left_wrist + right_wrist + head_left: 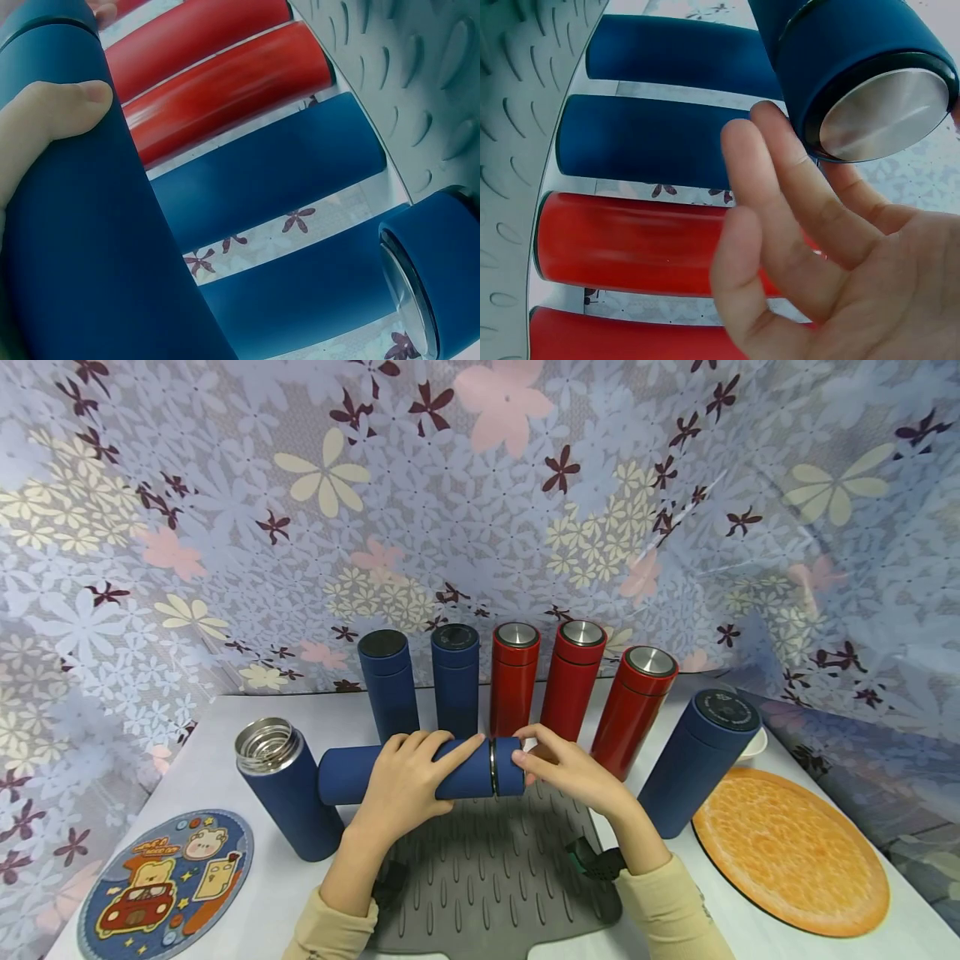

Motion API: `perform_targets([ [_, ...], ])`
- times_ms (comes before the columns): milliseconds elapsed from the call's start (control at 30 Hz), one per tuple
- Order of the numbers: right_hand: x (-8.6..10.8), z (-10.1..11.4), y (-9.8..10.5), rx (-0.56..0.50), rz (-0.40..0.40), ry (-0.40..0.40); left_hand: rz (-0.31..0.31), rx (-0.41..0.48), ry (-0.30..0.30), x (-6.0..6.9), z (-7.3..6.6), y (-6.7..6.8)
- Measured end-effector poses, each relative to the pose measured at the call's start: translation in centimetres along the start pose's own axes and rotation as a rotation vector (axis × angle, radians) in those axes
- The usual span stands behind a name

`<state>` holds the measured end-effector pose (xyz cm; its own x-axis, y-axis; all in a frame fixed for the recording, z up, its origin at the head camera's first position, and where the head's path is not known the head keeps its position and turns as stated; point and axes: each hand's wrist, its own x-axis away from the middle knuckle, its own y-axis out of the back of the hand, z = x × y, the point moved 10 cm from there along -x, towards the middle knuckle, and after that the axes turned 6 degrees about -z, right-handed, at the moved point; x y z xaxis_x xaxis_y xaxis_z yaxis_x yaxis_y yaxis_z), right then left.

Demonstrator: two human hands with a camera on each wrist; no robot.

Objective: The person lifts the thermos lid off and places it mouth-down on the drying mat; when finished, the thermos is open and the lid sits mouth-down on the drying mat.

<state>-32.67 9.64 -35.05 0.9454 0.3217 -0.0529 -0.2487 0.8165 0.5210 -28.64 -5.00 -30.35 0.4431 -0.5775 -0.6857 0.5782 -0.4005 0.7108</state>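
My left hand (412, 781) grips the body of a blue thermos bottle (345, 774), held on its side above the grey mat, its thumb lying along it in the left wrist view. At the bottle's right end my right hand (573, 768) pinches the short blue cap (511, 767); a shiny ring shows at the seam. In the right wrist view the cap has a silver disc (885, 114) on its end, and several fingers (754, 169) stand off it. An uncapped blue thermos (288, 802) with a bare steel mouth stands left of the held bottle.
Behind the hands stand blue bottles (388, 685) and red bottles (573, 685); another blue bottle (693, 768) is at right. A grey ridged mat (487, 885) lies in front, between a cartoon round mat (168, 885) and an orange one (795, 852). A silver-ended blue cylinder (442, 270) shows in the left wrist view.
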Motion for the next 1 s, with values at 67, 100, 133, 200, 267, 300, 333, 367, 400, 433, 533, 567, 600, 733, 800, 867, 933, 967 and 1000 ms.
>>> perform_targets([
  [67,0.0,0.1,0.0,-0.021,0.001,0.014,0.0,0.0,-0.001,0.0,0.0,0.0],
  [100,0.0,0.2,0.0,-0.036,0.002,0.025,0.001,0.0,-0.001,0.0,0.0,0.0],
  [133,0.0,0.3,0.0,-0.055,0.004,0.038,0.0,-0.001,-0.003,0.0,0.0,0.0],
  [200,0.0,0.6,-0.1,-0.093,0.013,0.067,0.0,-0.004,-0.005,0.0,0.0,0.0],
  [267,0.1,0.9,-0.1,-0.109,0.017,0.096,-0.001,-0.007,-0.007,0.0,0.0,0.0],
  [300,0.1,1.0,0.0,-0.107,0.018,0.109,-0.001,-0.009,-0.008,0.0,0.0,0.0],
  [333,0.2,1.1,0.0,-0.103,0.017,0.12,-0.001,-0.01,-0.008,0.0,0.0,0.0],
  [367,0.2,1.2,0.0,-0.094,0.014,0.129,-0.001,-0.012,-0.008,0.0,0.0,0.1],
  [400,0.3,1.3,0.1,-0.084,0.009,0.135,0.0,-0.015,-0.009,0.0,0.0,0.1],
  [433,0.3,1.4,0.1,-0.072,0.003,0.142,0.0,-0.017,-0.009,0.0,0.0,0.1],
  [533,0.4,1.6,0.2,-0.049,-0.004,0.151,0.001,-0.025,-0.012,0.1,0.0,0.0],
  [567,0.4,1.6,0.2,-0.046,-0.006,0.149,0.001,-0.026,-0.012,0.1,0.0,0.0],
  [600,0.4,1.6,0.2,-0.046,-0.003,0.148,0.001,-0.026,-0.012,0.1,0.0,0.0],
  [733,0.2,1.0,0.0,-0.048,-0.004,0.098,0.0,-0.017,-0.007,0.1,0.0,0.0],
  [800,0.0,0.3,0.0,-0.055,-0.009,0.043,-0.003,-0.009,-0.003,0.1,0.0,0.0],
  [867,-0.2,-0.3,0.0,-0.064,-0.016,-0.014,-0.005,-0.003,0.001,0.1,0.0,0.0],
  [933,-0.2,-0.8,-0.1,-0.066,-0.016,-0.052,-0.005,0.0,0.003,0.1,0.0,0.0],
  [967,-0.2,-0.9,-0.1,-0.064,-0.012,-0.062,-0.004,0.0,0.004,0.1,0.0,0.0],
  [1000,-0.2,-0.9,-0.2,-0.062,-0.007,-0.062,-0.001,0.0,0.005,0.1,0.0,0.0],
])
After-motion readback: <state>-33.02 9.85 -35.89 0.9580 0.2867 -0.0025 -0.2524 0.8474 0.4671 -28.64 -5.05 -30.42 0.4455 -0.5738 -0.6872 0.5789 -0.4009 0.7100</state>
